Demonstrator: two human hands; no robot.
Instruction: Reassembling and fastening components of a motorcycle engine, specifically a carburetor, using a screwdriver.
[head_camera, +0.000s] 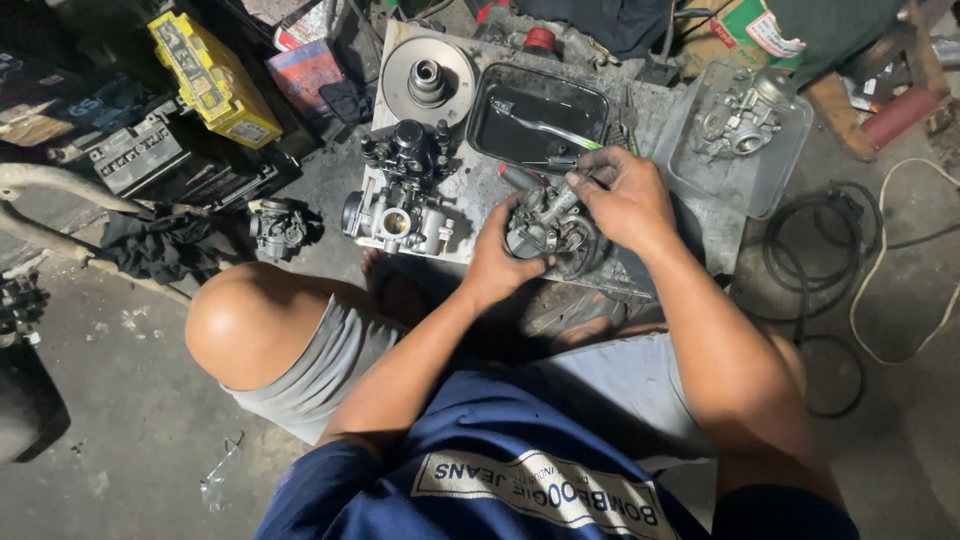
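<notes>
Head view: carburetor (545, 222), grey metal, was held just above the stained work slab (690, 150), cupped from the left by the left hand (500, 262), fingers curled round its body. Right hand (625, 200) was closed over its top, fingertips pinching a dark-handled tool (535, 180). Second carburetor body (400, 215) stood just left; black tray (538, 118) behind; round pulley disc (428, 80) beyond.
</notes>
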